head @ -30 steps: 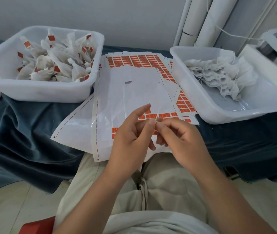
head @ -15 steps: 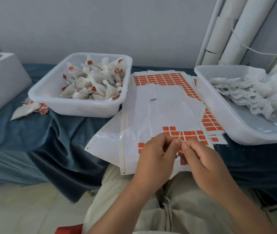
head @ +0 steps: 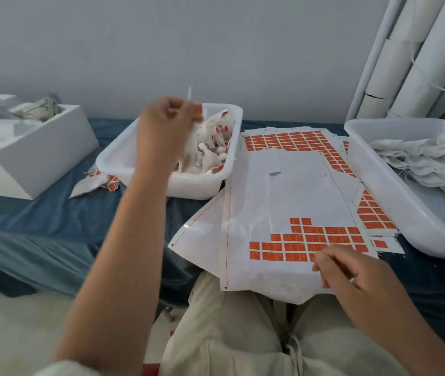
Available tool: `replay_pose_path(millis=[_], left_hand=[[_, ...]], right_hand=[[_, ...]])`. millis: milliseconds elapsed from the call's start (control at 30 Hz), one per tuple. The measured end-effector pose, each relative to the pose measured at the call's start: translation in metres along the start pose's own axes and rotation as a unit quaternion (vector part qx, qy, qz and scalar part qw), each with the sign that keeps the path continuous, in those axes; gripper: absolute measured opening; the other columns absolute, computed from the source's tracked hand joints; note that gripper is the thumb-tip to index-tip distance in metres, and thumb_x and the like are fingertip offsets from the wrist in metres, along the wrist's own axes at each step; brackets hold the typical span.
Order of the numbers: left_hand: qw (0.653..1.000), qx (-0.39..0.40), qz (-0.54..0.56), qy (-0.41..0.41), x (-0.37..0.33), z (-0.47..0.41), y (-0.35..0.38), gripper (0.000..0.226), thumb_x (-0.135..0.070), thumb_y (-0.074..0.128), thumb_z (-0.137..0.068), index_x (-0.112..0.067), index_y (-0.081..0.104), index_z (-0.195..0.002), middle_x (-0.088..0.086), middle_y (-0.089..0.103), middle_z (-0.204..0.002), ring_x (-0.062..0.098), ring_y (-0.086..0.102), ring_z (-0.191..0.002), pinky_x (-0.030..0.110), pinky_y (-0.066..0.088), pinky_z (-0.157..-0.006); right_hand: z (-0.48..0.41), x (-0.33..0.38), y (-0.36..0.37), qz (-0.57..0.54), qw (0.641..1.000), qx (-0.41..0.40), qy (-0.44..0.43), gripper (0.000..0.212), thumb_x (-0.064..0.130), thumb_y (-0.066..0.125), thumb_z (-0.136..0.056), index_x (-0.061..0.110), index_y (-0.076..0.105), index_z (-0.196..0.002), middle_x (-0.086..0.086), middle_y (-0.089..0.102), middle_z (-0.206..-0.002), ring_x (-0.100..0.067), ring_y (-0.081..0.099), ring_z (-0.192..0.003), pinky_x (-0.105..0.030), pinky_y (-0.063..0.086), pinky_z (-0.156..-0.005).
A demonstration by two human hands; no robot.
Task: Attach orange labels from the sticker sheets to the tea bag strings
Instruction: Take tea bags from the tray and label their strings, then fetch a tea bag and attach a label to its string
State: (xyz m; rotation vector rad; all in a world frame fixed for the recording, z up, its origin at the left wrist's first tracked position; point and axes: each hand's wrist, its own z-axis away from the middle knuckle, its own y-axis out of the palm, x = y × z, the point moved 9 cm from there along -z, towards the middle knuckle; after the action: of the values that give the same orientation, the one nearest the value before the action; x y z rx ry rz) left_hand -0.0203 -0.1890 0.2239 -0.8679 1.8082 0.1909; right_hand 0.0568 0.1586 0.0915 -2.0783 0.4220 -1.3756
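Note:
My left hand (head: 161,123) is raised over the left white bin (head: 161,183) and pinches a tea bag (head: 196,130) with an orange label (head: 198,111) at my fingertips; the view is blurred there. Several labelled tea bags (head: 213,156) fill that bin. My right hand (head: 351,275) rests with loosely curled fingers on the near edge of the sticker sheet (head: 297,191), fingertips beside the lowest rows of orange labels (head: 292,246). The right white bin (head: 394,207) holds several unlabelled tea bags (head: 427,161).
A blue cloth (head: 39,226) covers the table. A white box (head: 39,158) stands at the far left. A loose labelled tea bag (head: 94,183) lies beside the left bin. White tubes (head: 405,63) lean on the wall at the back right. My lap is below the sheets.
My hands have parted: the left one has swung up and left over the labelled bin with the tea bag, while the right one stays low at the sheet's near edge.

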Motion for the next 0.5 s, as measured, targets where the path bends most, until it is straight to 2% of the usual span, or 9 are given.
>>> replay_pose_path(millis=[67,133,200,267,367,433,500], left_hand=[[0.999,-0.024,-0.003,0.020,-0.012,-0.051,-0.010,0.018,-0.025,0.062,-0.097,-0.019,0.078,-0.092,-0.010,0.079,-0.077,-0.002,0.068,-0.063,0.021,0.054,-0.060],[0.999,-0.032,-0.002,0.013,-0.015,-0.097,-0.012,0.018,-0.022,0.062,-0.096,-0.013,0.078,-0.095,-0.003,0.079,-0.082,0.008,0.071,-0.067,0.029,0.061,-0.070],[1.000,0.001,0.011,-0.021,-0.007,-0.131,-0.005,0.016,-0.021,0.064,-0.097,-0.010,0.076,-0.098,0.005,0.079,-0.090,0.014,0.070,-0.073,0.034,0.064,-0.081],[0.995,0.074,0.001,-0.066,0.008,-0.146,0.012,0.020,-0.021,0.067,-0.099,-0.005,0.076,-0.107,0.007,0.079,-0.100,0.019,0.071,-0.086,0.034,0.063,-0.090],[0.982,0.150,-0.082,-0.083,0.024,-0.142,0.028,0.026,-0.029,0.060,-0.104,-0.011,0.078,-0.108,0.004,0.078,-0.107,0.018,0.073,-0.095,0.030,0.062,-0.092],[0.981,0.154,-0.097,-0.070,0.026,-0.135,0.031,0.029,-0.031,0.056,-0.105,-0.014,0.079,-0.107,0.004,0.078,-0.111,0.016,0.074,-0.097,0.030,0.062,-0.091],[0.983,0.147,-0.103,-0.044,0.019,-0.124,0.035,0.028,-0.031,0.055,-0.104,-0.015,0.078,-0.104,0.003,0.079,-0.107,0.011,0.073,-0.088,0.025,0.061,-0.084]], right_hand=[[0.000,0.001,0.007,0.011,1.000,0.015,-0.006,0.030,0.056,0.046,-0.094,0.039,0.063,-0.078,0.020,0.067,-0.073,-0.005,0.067,-0.073,-0.012,0.052,-0.068],[0.000,0.000,0.013,0.016,0.999,0.031,-0.008,0.031,0.060,0.045,-0.092,0.039,0.064,-0.078,0.023,0.067,-0.075,-0.006,0.067,-0.074,-0.014,0.053,-0.069],[0.000,-0.001,0.016,0.026,0.999,0.043,-0.014,0.029,0.057,0.047,-0.094,0.039,0.064,-0.079,0.027,0.067,-0.078,-0.004,0.068,-0.077,-0.013,0.052,-0.070],[0.000,-0.001,0.018,0.034,0.997,0.059,-0.023,0.037,0.064,0.042,-0.092,0.038,0.064,-0.079,0.028,0.066,-0.079,-0.003,0.067,-0.077,-0.012,0.049,-0.068],[0.001,-0.004,0.020,0.048,0.996,0.076,-0.027,0.046,0.071,0.035,-0.090,0.037,0.064,-0.080,0.026,0.066,-0.082,-0.006,0.067,-0.077,-0.013,0.048,-0.068],[0.001,-0.007,0.020,0.058,0.995,0.074,-0.028,0.045,0.072,0.035,-0.089,0.039,0.064,-0.080,0.028,0.066,-0.084,-0.005,0.067,-0.078,-0.014,0.049,-0.065],[0.000,-0.008,0.019,0.061,0.996,0.066,-0.026,0.043,0.071,0.036,-0.090,0.040,0.064,-0.080,0.028,0.067,-0.085,-0.004,0.068,-0.079,-0.016,0.051,-0.063]])
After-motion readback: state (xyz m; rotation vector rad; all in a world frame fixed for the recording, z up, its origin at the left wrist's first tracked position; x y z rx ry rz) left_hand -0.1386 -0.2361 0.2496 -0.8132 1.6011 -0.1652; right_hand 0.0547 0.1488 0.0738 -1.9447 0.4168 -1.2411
